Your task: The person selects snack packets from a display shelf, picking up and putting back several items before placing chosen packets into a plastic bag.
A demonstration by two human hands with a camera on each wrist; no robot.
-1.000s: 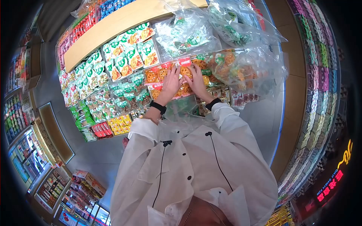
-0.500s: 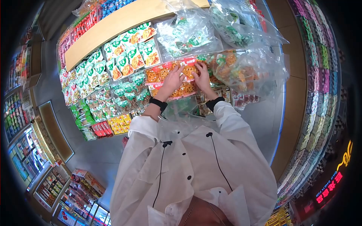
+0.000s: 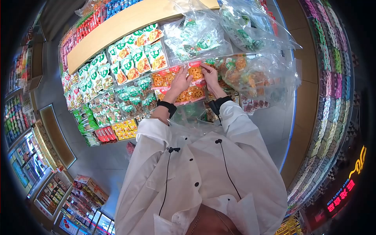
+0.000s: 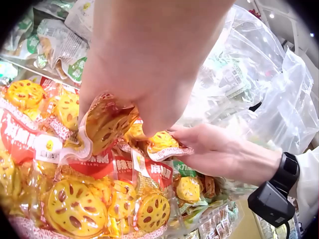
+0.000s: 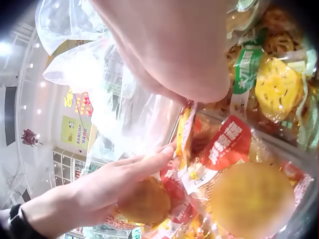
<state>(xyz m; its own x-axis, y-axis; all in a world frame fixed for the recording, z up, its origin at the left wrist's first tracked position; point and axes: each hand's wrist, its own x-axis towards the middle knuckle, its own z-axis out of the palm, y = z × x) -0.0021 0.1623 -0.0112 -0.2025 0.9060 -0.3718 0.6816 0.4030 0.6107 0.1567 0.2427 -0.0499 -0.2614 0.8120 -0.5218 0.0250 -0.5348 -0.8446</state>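
Red-labelled clear packets of lotus root slices (image 3: 196,71) sit in rows beneath both hands. My left hand (image 3: 181,83) reaches over them; in the right wrist view its fingers (image 5: 144,165) are fairly straight and touch a packet's side. One bent packet (image 4: 105,127) stands raised against that hand in the left wrist view. My right hand (image 3: 212,78) pinches the edge of an upright lotus root packet (image 5: 185,132) between thumb and bent fingers. Its fingertips are partly hidden in both wrist views.
Large clear plastic bags (image 3: 254,74) of packets bulge at the right. White-and-green packets (image 3: 133,58) fill compartments to the left, and a wooden ledge (image 3: 117,31) runs behind. Green-labelled lotus packets (image 5: 249,69) lie beside the red-labelled ones. Shelving (image 3: 329,98) stands far right.
My right hand has moved slightly right, away from the left hand, and its fingers have bent in at a packet's edge. The left hand stays over the lotus packets.
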